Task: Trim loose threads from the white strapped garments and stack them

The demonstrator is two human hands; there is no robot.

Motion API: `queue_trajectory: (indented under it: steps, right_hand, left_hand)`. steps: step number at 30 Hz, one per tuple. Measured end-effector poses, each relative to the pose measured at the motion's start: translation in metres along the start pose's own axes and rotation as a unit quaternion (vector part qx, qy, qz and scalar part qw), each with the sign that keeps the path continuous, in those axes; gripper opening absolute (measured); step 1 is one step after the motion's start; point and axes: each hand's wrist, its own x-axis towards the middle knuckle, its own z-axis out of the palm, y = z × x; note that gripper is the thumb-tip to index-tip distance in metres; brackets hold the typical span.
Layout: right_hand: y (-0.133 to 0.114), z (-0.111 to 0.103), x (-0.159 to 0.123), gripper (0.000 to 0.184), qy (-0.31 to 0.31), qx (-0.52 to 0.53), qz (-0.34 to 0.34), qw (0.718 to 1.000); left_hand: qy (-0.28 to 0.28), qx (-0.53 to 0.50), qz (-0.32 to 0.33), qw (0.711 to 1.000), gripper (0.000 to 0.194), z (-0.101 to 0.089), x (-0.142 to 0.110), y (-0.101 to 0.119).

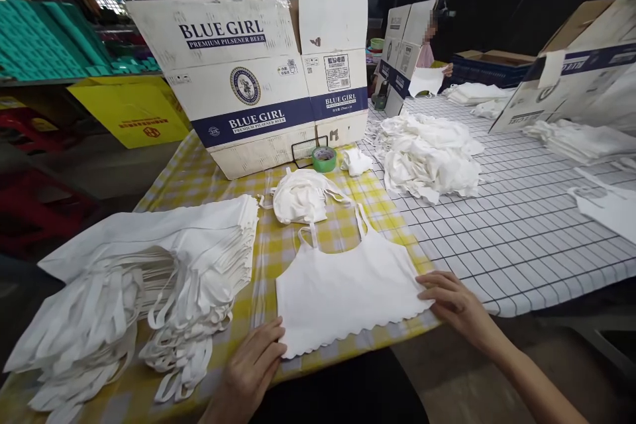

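Flat between two bare hands, a white camisole [348,285] is lying near the table's front edge.
The left hand [254,363] is touching its lower left corner, the right hand [460,308] its right edge; both hands' fingers are reaching loosely, partly extended, though whether either is pinching fabric cannot be told. Beyond, a bundled white garment [301,197] is resting on yellow checked cloth [265,278].
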Motion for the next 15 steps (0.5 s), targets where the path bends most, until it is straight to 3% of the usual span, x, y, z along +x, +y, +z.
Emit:
queue_trajectory:
  steps: [5, 15]
  right_hand:
    - [0.0013, 0.0013, -0.0019, 0.022, -0.004, -0.023, 0.004, 1.000]
    - [0.0034, 0.0037, -0.0042, 0.020, 0.016, -0.049, -0.027, 0.998]
  left_hand:
    - [-0.024, 0.013, 0.012, 1.000, 0.028, -0.0007, 0.0039, 0.0027]
    - [0.004, 0.057, 0.055, 0.997, 0.040, 0.0044, 0.0008, -0.0059]
